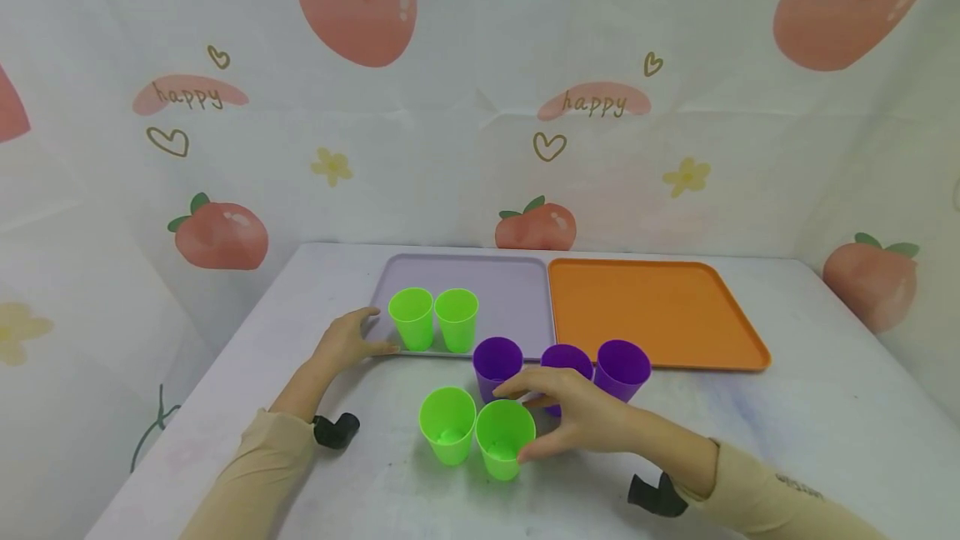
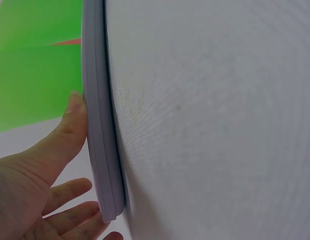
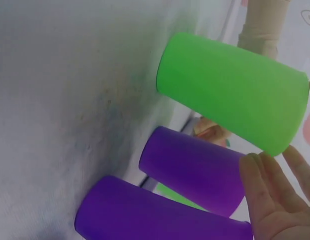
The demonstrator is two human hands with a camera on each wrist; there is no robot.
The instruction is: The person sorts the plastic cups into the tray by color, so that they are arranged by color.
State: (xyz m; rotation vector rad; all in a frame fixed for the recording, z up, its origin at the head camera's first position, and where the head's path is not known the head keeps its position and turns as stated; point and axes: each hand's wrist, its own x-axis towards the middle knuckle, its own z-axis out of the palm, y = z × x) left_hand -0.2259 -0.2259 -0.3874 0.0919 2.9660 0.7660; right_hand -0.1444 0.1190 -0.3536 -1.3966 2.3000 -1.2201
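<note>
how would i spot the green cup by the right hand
Find the lilac tray on the white table. Nearer the camera, the green cup stands beside its green twin. Of that pair, it is the right one in the head view, with the right hand at its rim.
</note>
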